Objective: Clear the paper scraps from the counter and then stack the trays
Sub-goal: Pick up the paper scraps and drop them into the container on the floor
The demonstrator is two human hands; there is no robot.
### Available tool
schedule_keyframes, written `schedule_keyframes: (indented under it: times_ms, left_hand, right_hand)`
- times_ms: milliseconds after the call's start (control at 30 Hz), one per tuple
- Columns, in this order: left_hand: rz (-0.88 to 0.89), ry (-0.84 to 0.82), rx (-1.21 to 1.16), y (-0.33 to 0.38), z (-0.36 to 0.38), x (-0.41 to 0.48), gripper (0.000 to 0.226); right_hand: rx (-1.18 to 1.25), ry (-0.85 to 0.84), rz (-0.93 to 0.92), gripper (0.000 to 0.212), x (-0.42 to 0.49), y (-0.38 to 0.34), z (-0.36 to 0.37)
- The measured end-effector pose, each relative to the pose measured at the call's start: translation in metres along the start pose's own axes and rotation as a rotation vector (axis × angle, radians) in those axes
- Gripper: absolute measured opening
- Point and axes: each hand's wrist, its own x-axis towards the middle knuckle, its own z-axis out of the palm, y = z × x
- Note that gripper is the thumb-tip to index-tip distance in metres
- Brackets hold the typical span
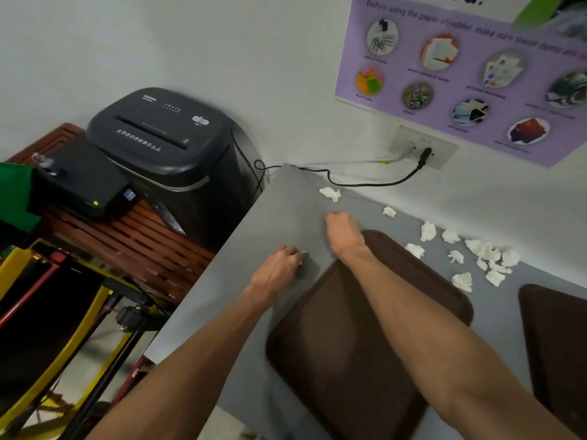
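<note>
Head view: paper scraps point(427, 231) lie loose along the far edge of the counter point(286, 201), mostly far right, beside the near tray point(317, 344); second tray point(556, 328) at right. Fingers of left hand point(279, 265) curl on the counter, maybe pinching a scrap, cannot tell. The right hand point(343, 230) curls downward, contents hidden. Scraps look light, soft, crushable: pinch or sweep together. Trays look stiff, likely slick; take by the rims.

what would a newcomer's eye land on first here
The left hand and right hand reach across the grey counter toward its far corner, just past a brown tray. White paper scraps litter the counter along the wall, and a black shredder stands to the left of it.
</note>
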Motion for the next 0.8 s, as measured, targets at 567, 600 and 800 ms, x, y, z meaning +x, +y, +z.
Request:
schedule_keyframes:
  times_ms: [567,600,800]
  left_hand:
    - [-0.314,0.400,-0.377,0.074,-0.033,-0.167,0.023]
    - [-0.335,0.425,-0.390,0.083,-0.033,-0.186,0.024]
    - [-0.449,0.508,-0.471,0.130,-0.017,-0.303,0.022]
  right_hand:
    - [0.788,0.274,-0.015,0.017,-0.237,-0.038,-0.034]
    - [0.823,0.272,-0.019,0.017,-0.258,-0.042,-0.032]
    - [0.979,0.202,-0.044,0.021,-0.373,-0.066,-0.008]
